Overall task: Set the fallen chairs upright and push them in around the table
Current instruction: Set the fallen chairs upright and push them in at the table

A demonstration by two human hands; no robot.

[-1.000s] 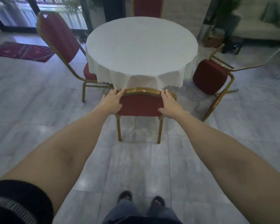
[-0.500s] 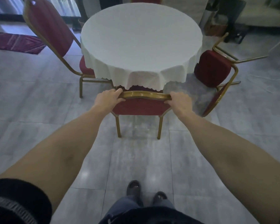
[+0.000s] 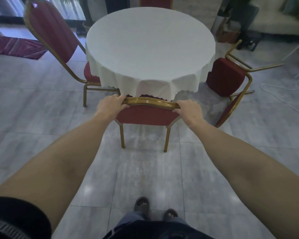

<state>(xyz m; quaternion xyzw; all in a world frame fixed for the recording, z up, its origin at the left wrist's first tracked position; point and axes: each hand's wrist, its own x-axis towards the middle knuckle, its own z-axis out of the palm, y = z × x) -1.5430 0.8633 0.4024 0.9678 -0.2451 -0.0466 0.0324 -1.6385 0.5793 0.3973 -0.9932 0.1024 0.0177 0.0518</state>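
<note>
**A:** Hands first: where are they?

**B:** Left hand (image 3: 111, 104) and right hand (image 3: 188, 110) are each clamped on the gold curved top rail of the red-upholstered, gold-framed chair (image 3: 148, 115) at centre frame, fingers curled over the rail near its two ends.

**A:** And the chair against the worktop?

**B:** Upright, with its back facing the person and just beside the hanging white cloth of the round worktop (image 3: 150, 47). Its seat appears tucked under the cloth, though the cloth hides how far.

**A:** So how is this push done well?

**B:** Evenly, I'd say: equal pressure from both hands so the chair travels straight and doesn't twist. Keep the rail low enough that all legs slide on the grey tiled floor (image 3: 145, 178), and stop before the back drags the cloth.

**A:** What's left after that?

**B:** The tipped red chair with gold legs (image 3: 230, 78) at right of frame lies on its side, legs pointing away, close beside the worktop's edge. That one needs righting. The tall red chair (image 3: 50, 30) at upper left stands upright, seat partly under the cloth, and another red chair back (image 3: 155, 2) shows at the top edge.
</note>
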